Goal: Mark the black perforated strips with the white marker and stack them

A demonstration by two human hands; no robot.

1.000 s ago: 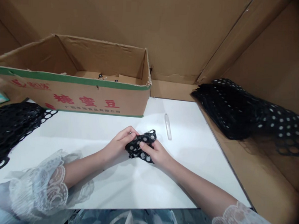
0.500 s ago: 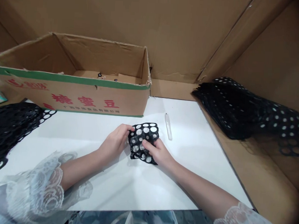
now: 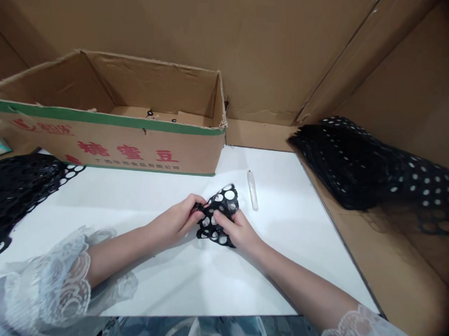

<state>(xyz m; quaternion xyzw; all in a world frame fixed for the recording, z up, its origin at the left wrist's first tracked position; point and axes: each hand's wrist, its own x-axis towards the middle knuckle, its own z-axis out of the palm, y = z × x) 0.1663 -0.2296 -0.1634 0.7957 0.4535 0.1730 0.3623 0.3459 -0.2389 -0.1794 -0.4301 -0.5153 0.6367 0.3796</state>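
Note:
A small piece of black sheet with round holes (image 3: 218, 228) is held between both hands, just over the white tabletop (image 3: 272, 271). My left hand (image 3: 182, 216) is closed in a pinch on its left edge, which is bunched up between thumb and fingers. On the lower right side, my right hand (image 3: 240, 229) grips it with the thumb on top and the fingers underneath. The sheet looks folded in layers, and its far right corner stands out flat. A whitish translucent stick-like tool (image 3: 252, 190) with a dark tip lies beyond my right hand.
An open cardboard box (image 3: 150, 143) with a green rim stands at the back left, with small black rings inside. Black holed sheets (image 3: 20, 187) lie at the left. Another black holed pile (image 3: 352, 164) rests on cardboard at the right. Cardboard walls (image 3: 261, 49) rise behind.
My left hand has shifted slightly right and its thumb has closed over the sheet's left edge, bunching it. The sheet's left part has narrowed. My right hand has stayed in place.

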